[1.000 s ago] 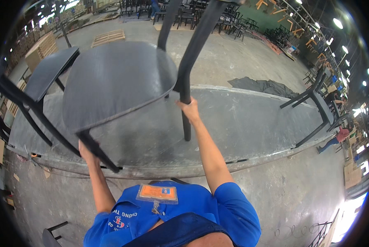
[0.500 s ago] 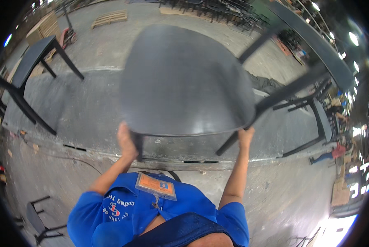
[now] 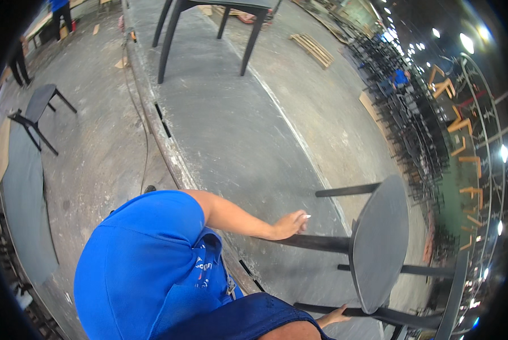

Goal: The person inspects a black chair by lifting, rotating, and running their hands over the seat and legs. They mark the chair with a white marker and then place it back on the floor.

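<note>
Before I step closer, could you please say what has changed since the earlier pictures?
The view has swung left; the dark grey chair with a rounded seat now appears lower right. The left hand has released the seat's edge and is near one leg. The right hand keeps its grip on another. Another dark chair stays on the long grey table.

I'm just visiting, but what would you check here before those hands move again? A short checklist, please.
1. Right hand touching the near chair: ok, it is at the dark frame.
2. Right hand's grip firm: cannot tell, much of the hand is hidden.
3. Left hand free of small items: cannot tell, something whitish shows at its fingertips.
4. Near chair's legs resting on the grey platform: cannot tell from this angle.
5. Far chair standing on the platform: ok, its feet look set down.
6. Two chairs apart: ok, bare platform shows between them.
</note>
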Demonstrator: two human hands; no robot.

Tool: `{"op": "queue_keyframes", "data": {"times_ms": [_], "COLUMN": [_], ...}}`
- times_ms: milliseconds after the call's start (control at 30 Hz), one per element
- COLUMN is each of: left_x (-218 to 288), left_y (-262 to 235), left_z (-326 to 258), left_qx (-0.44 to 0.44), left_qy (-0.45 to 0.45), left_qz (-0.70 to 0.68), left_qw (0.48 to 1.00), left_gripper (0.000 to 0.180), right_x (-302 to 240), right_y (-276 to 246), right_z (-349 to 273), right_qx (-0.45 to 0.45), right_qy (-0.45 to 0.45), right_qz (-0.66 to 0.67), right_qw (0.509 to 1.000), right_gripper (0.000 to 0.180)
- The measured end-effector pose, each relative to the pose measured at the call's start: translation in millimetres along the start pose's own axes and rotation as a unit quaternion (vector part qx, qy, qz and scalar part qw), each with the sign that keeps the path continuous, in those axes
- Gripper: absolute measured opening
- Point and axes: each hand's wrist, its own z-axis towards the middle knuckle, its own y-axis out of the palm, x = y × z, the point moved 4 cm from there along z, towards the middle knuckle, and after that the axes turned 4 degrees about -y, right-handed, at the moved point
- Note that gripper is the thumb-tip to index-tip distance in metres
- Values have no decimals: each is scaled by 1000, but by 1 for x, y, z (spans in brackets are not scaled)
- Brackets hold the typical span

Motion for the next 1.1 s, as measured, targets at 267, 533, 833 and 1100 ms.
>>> {"op": "queue_keyframes", "data": {"times_ms": [267,533,833,1100], "left_x": [19,125,220,183], "left_y": [-288,-481,-694,-772], "left_z": [-103,-124,-142,-255], "left_qx": [79,132,319,529], "left_qy": [-169,-14,20,6], "left_qz": [-44,-287,-234,-275], "left_qw": [981,949,918,803], "left_gripper": [30,17,6,10], "right_x": [-12,-438,-748,-967], "right_y": [104,236,378,328], "right_z": [-415,-501,-478,-568], "right_qx": [-263,-672,-528,-594], "right_qy": [-60,-168,-85,-319], "right_qz": [-26,283,403,540], "right_qw": [962,663,743,505], "right_gripper": [41,24,30,29]}}
